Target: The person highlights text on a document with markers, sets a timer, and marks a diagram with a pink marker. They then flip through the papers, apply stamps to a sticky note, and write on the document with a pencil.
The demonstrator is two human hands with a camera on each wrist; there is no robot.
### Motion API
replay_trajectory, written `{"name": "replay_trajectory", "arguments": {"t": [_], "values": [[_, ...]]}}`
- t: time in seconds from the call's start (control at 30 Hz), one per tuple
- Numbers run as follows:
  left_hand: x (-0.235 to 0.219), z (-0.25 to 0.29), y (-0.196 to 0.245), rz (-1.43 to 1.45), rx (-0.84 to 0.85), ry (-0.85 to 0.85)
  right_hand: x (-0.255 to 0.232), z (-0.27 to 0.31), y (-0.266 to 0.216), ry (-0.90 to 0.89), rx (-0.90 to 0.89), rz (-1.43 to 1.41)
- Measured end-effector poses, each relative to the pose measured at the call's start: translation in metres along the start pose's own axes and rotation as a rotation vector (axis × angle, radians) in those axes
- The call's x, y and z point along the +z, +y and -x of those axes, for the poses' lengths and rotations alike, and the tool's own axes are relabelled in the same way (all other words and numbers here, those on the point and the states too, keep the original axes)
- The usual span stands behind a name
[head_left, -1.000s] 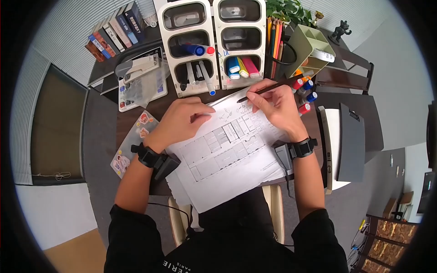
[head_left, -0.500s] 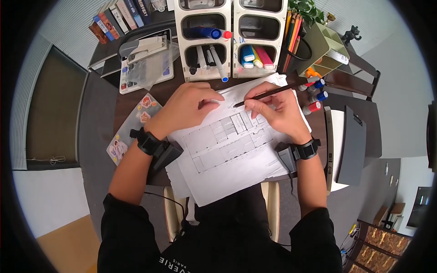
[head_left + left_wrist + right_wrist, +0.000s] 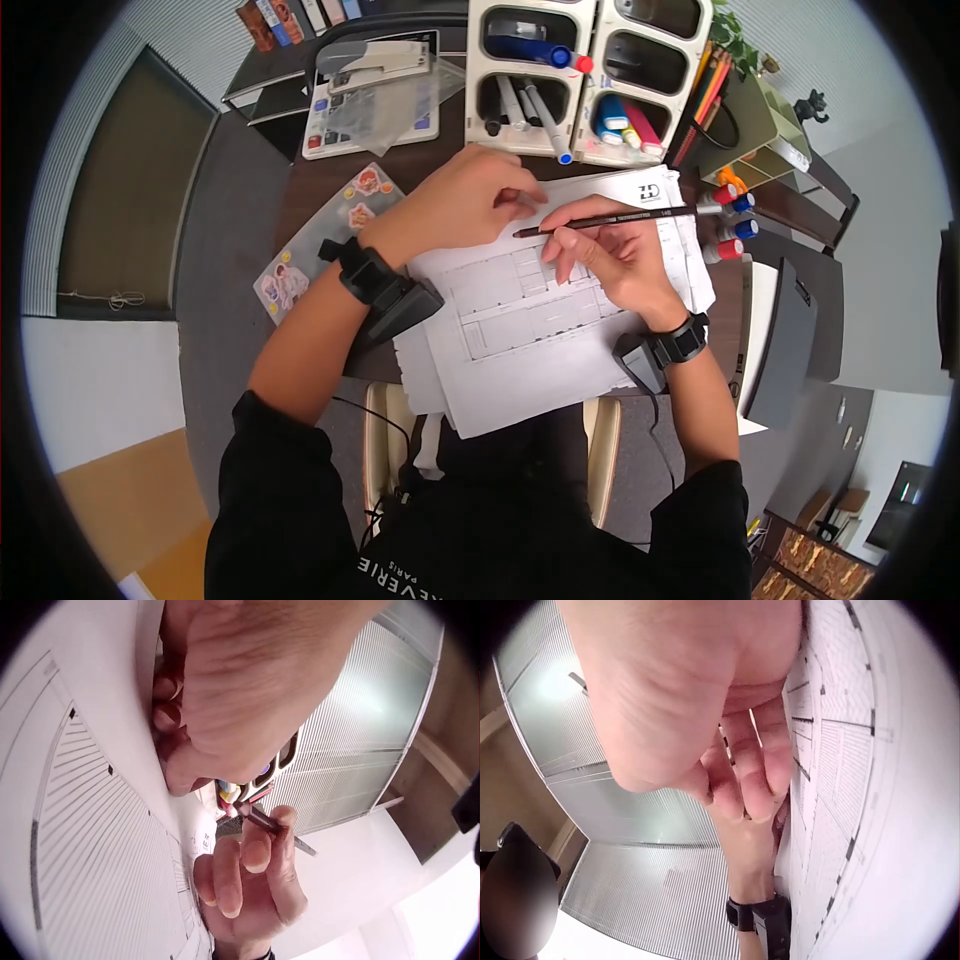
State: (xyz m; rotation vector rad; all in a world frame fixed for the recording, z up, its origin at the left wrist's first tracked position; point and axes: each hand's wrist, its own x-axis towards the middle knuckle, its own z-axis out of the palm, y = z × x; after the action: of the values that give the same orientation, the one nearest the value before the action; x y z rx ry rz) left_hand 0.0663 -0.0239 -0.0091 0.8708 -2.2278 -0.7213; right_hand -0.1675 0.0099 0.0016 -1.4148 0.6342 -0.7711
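Printed sheets with a floor-plan drawing lie stacked on the dark desk. My left hand rests on their upper left part, its fingers loosely bent; the left wrist view shows this hand with fingertips and thumb against the paper. Over the upper right part, my right hand holds a dark pencil between thumb and fingers. The pencil lies nearly level in the head view, its tip just right of the left fingers. In the right wrist view the right palm hides most of the pencil.
Behind the sheets stands a white organizer with pens and highlighters. Capped markers stand at the right, beside a green holder. A stickered case and a paint set are at the left.
The head view has shifted, moving the organizer rightward in it. The pencil lies flatter than before, and the left hand is closer to its tip. A logo on the sheet's top right corner now shows.
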Motion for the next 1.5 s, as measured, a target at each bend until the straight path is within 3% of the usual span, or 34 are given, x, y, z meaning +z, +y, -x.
{"name": "replay_trajectory", "arguments": {"t": [0.13,0.47,0.97,1.5], "values": [[0.0,0.001,-0.003,0.025,-0.029,0.01,0.002,-0.005,0.011,0.108,-0.129,0.094],[0.003,0.003,-0.007,-0.008,0.015,0.063,0.005,-0.004,0.009,0.112,-0.019,0.14],[0.002,0.003,-0.004,0.019,-0.004,0.056,0.002,-0.003,0.011,0.164,-0.111,0.211],[0.0,0.003,0.001,0.029,-0.048,0.022,0.002,-0.005,0.008,0.14,-0.088,0.278]]}}
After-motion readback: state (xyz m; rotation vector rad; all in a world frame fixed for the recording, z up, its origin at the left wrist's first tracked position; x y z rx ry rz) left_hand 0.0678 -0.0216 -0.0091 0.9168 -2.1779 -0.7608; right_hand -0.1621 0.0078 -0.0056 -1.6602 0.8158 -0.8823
